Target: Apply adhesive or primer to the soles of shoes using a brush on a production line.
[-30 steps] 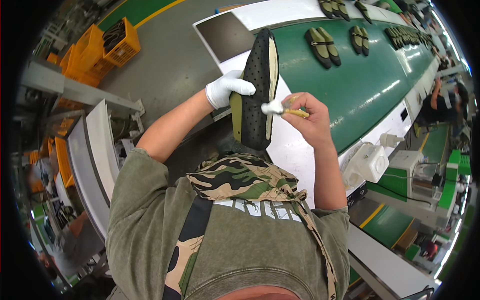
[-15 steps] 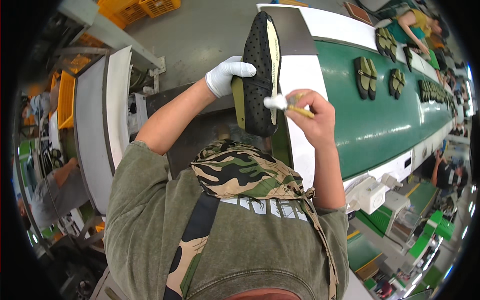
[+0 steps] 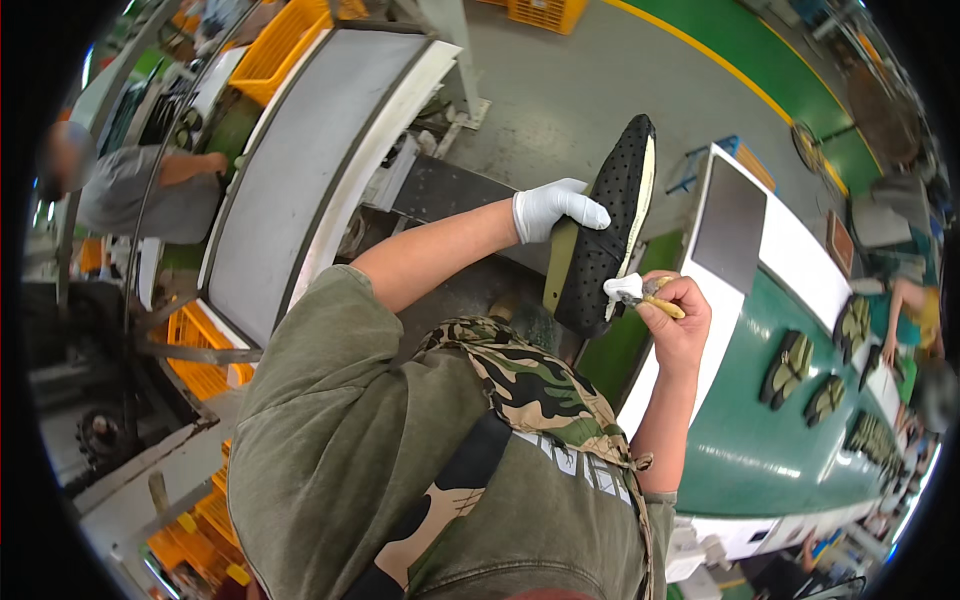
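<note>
My left hand (image 3: 556, 210), in a white glove, grips a black dotted shoe upper (image 3: 598, 265) stretched over an olive-green shoe last (image 3: 562, 262). Its thumb lies across the upper. A pale insole strip (image 3: 638, 205) runs along the right side of the upper, the side toward my right hand. My bare right hand (image 3: 680, 325) pinches a brush (image 3: 628, 288) with a yellowish handle. The white head of the brush touches the lower end of the pale strip, near the broad end of the shoe.
On my right a white-edged table with a green top (image 3: 735, 400) carries several olive sandals (image 3: 788, 368). A person (image 3: 915, 310) works at its far side. A grey-topped bench (image 3: 318, 150) and yellow crates (image 3: 280, 50) stand left. Another person (image 3: 150, 190) is beyond the bench.
The whole view has turned, so the shoe, hands and table sit lower and farther right. The brush has moved down the pale strip toward the broad end.
</note>
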A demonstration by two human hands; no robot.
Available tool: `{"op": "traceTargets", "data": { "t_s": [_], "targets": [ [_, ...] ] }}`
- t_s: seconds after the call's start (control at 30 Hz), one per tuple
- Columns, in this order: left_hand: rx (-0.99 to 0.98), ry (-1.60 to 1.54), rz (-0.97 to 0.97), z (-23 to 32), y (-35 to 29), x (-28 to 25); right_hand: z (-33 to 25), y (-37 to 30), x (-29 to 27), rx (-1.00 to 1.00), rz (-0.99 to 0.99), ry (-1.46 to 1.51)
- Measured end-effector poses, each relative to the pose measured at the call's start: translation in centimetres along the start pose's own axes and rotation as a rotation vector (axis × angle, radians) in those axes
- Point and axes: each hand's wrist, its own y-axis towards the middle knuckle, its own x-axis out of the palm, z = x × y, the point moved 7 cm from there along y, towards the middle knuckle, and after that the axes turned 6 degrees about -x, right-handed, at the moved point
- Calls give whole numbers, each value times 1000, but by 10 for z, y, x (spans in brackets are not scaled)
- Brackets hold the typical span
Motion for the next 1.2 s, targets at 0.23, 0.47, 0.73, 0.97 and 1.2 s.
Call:
{"op": "traceTargets", "data": {
  "t_s": [0.23,0.47,0.73,0.97,1.2],
  "targets": [
    [417,-142,557,75,-138,-103,45,12,-32,82,125,109],
    [700,-168,1149,112,-401,-250,77,-17,-84,203,319,194],
    [213,-211,1384,-38,-577,-293,62,-106,-191,146,624,239],
    [-399,800,2414,58,-619,-265,61,-225,-257,58,774,316],
    [236,1214,1490,117,-215,-256,44,-335,-284,-36,1011,414]
  ]
}}
